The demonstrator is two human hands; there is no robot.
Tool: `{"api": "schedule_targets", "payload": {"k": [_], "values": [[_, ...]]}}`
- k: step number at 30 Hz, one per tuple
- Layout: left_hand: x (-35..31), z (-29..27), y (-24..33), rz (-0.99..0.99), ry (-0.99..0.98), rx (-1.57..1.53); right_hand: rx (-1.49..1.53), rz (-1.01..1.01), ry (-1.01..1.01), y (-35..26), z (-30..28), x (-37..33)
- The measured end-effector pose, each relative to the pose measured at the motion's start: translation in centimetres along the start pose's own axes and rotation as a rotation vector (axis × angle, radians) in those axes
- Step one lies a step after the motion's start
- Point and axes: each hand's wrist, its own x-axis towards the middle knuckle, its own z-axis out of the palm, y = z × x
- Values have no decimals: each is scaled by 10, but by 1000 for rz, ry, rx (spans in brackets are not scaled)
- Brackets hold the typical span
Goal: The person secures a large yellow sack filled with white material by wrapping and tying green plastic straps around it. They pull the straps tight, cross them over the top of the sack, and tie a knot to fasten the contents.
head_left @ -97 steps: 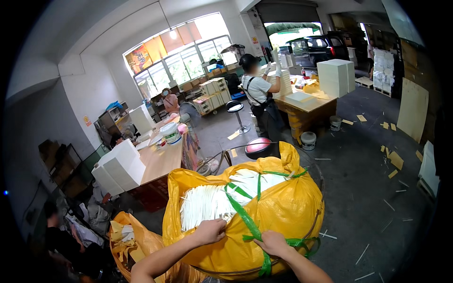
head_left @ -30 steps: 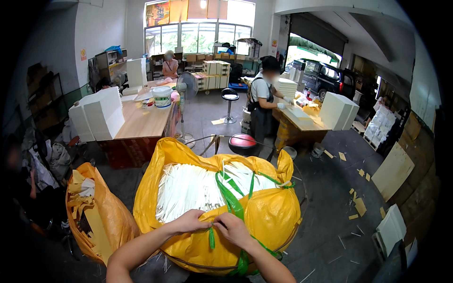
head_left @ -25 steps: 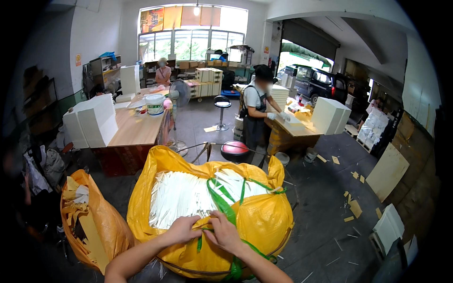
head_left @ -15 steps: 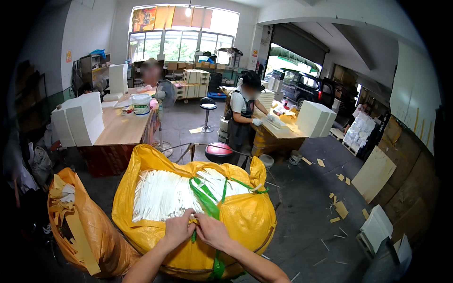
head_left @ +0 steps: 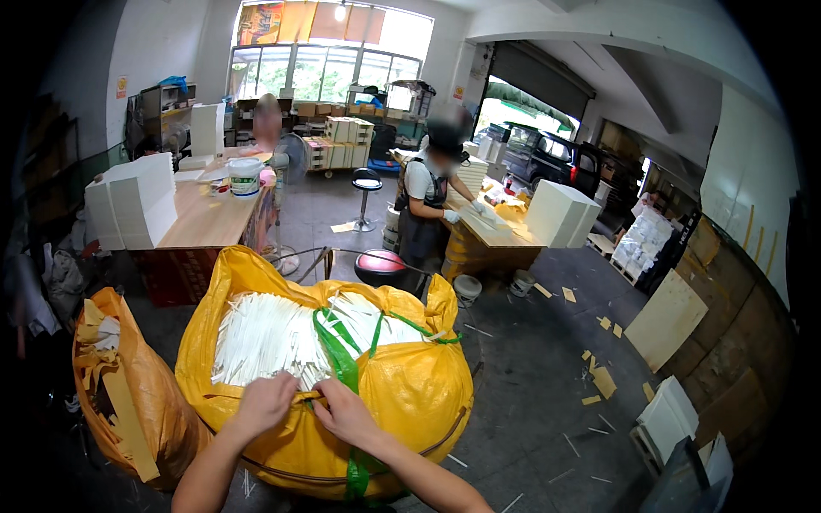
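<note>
A big yellow woven sack point(head_left: 419, 385) stands in front of me, its mouth wide and full of thin white strips point(head_left: 265, 338). Green straps point(head_left: 345, 363) run over the strips and down its near side. At the near rim my left hand point(head_left: 267, 403) is closed on the sack's edge, its fingertips partly hidden. Just right of it, beside the green strap, my right hand point(head_left: 345, 412) pinches the same rim. A small gap lies between the two hands.
An orange sack point(head_left: 162, 402) of yellowish offcuts leans at the left. Worktables carry white stacked blocks point(head_left: 132, 205) and a bucket point(head_left: 245, 177). A gloved co-worker point(head_left: 432, 192) stands at the right table. A round stool point(head_left: 380, 263) sits behind the sack; scraps point(head_left: 604, 382) litter the floor.
My hands have moved apart along the near rim, the left one shifting away from the green strap. The whole view has swung slightly, so the sack appears further left.
</note>
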Motion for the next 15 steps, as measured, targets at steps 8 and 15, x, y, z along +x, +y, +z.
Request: {"api": "schedule_targets", "payload": {"k": [8,15], "values": [[14,-130,-25,16,605,-1240,-209,-231,202,-53,12,52],[-53,-378,-309,324,624,-1212,-299,-10,226,-62,84,81]]}}
